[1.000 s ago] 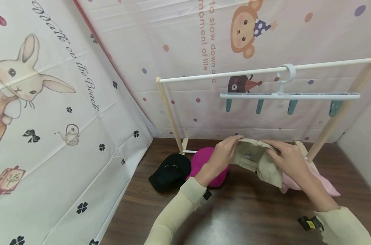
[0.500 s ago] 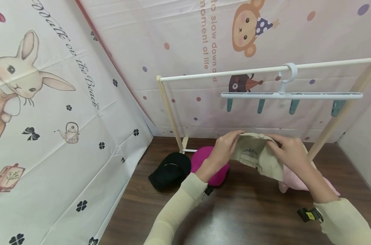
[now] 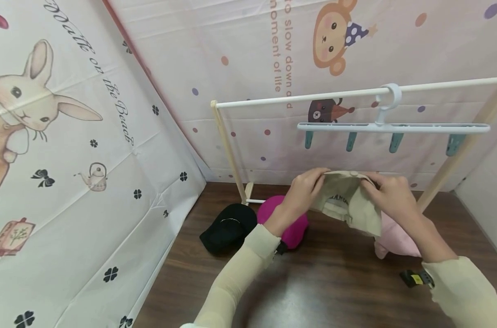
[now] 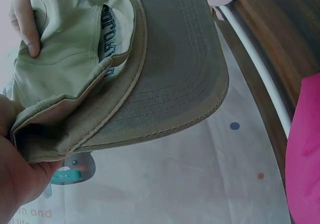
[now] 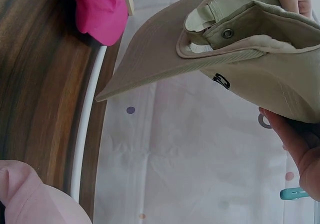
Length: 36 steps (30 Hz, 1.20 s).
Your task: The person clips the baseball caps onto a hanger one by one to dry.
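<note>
Both hands hold a beige baseball cap (image 3: 346, 200) in the air below the hanger, its crown upward and its brim hanging down. My left hand (image 3: 303, 191) grips the cap's left side, thumb and fingers on the fabric. On the opposite side, my right hand (image 3: 393, 196) pinches the crown's edge. The left wrist view shows the stiff brim (image 4: 175, 59) and dark lettering at the rear opening. Above the cap, a white hanger (image 3: 391, 128) with several teal clips (image 3: 350, 141) hangs from the rack's white rod (image 3: 289, 99).
A black cap (image 3: 228, 230) and a magenta cap (image 3: 295, 230) lie on the dark wooden table (image 3: 314, 291) at left. A pink cap (image 3: 396, 239) lies behind my right forearm. Wooden posts (image 3: 228, 150) support the rod, with printed cloth (image 3: 158, 136) around.
Both hands have raised the beige cap a little toward the hanger. The lettering inside it shows more clearly. The caps on the table have stayed put.
</note>
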{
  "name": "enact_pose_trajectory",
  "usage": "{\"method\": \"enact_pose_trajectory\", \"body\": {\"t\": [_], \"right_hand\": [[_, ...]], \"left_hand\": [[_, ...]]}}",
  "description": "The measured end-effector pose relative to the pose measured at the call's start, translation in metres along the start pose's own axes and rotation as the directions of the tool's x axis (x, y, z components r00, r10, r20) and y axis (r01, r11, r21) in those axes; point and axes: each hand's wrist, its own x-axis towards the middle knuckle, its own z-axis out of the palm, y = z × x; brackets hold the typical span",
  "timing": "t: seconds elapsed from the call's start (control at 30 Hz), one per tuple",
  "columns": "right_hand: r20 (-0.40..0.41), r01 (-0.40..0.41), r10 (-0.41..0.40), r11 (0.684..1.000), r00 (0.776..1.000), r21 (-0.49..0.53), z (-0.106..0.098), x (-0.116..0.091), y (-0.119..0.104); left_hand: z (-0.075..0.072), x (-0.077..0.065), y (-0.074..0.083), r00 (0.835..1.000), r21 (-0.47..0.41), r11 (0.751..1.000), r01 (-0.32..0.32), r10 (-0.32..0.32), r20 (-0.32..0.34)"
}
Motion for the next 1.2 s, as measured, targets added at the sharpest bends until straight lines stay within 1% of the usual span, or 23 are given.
{"method": "enact_pose_trajectory", "body": {"t": [0.23, 0.33, 0.47, 0.63, 0.8, 0.93, 1.07, 1.13, 1.2], "right_hand": [[0.046, -0.072, 0.072, 0.997, 0.996, -0.007, -0.004, 0.002, 0.000], [0.057, -0.105, 0.104, 0.994, 0.993, 0.013, -0.005, 0.002, 0.003], [0.068, -0.148, 0.146, 0.989, 0.987, 0.025, -0.006, 0.004, 0.006], [0.107, -0.222, 0.220, 0.975, 0.970, 0.009, -0.010, 0.007, 0.009], [0.162, -0.296, 0.293, 0.955, 0.942, -0.005, -0.015, 0.012, 0.010], [0.195, -0.307, 0.303, 0.952, 0.933, -0.008, -0.017, 0.016, 0.013], [0.210, -0.322, 0.316, 0.947, 0.925, -0.007, -0.017, 0.019, 0.018], [0.219, -0.334, 0.327, 0.943, 0.919, -0.007, -0.018, 0.020, 0.020], [0.226, -0.344, 0.338, 0.939, 0.914, -0.014, -0.019, 0.020, 0.023]], "left_hand": [[-0.002, 0.011, 0.001, 0.998, 0.061, 0.998, 0.017, -0.020, 0.056], [-0.003, 0.015, 0.001, 0.997, 0.068, 0.998, 0.013, -0.018, 0.074], [-0.002, 0.020, 0.001, 0.995, 0.066, 0.998, 0.025, -0.031, 0.093], [0.000, 0.026, 0.001, 0.993, 0.068, 0.997, 0.041, -0.048, 0.107], [0.001, 0.033, 0.000, 0.989, 0.056, 0.997, 0.055, -0.063, 0.135], [0.001, 0.037, -0.001, 0.983, 0.059, 0.995, 0.079, -0.088, 0.158], [0.001, 0.043, -0.002, 0.980, 0.066, 0.995, 0.071, -0.082, 0.182], [0.000, 0.046, -0.003, 0.977, 0.045, 0.996, 0.075, -0.082, 0.199], [-0.001, 0.049, -0.004, 0.971, 0.008, 0.995, 0.100, -0.100, 0.217]]}}
